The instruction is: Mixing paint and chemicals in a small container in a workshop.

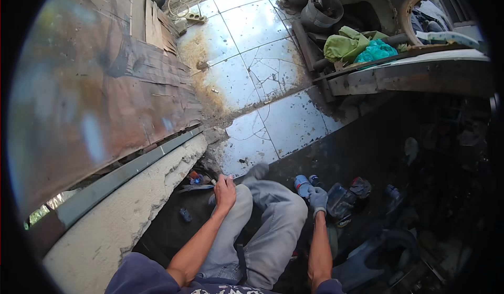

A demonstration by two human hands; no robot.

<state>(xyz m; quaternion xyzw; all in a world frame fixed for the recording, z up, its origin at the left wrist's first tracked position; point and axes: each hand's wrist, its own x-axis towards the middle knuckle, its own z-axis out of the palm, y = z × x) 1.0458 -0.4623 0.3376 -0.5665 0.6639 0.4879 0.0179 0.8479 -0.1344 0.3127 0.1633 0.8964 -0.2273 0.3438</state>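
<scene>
My right hand (317, 198), gloved in grey, is closed around the near end of a blue-and-white can (302, 186), just beyond my right knee (294, 208); a clear plastic container (339, 200) lies close to its right. My bare left hand (225, 193) is beside my left knee (242, 198), its fingers curled; whether they pinch anything, I cannot tell. The step in hand appears to be gripping the can. Shifting it would call for a firm wrap and clearance from the container.
</scene>
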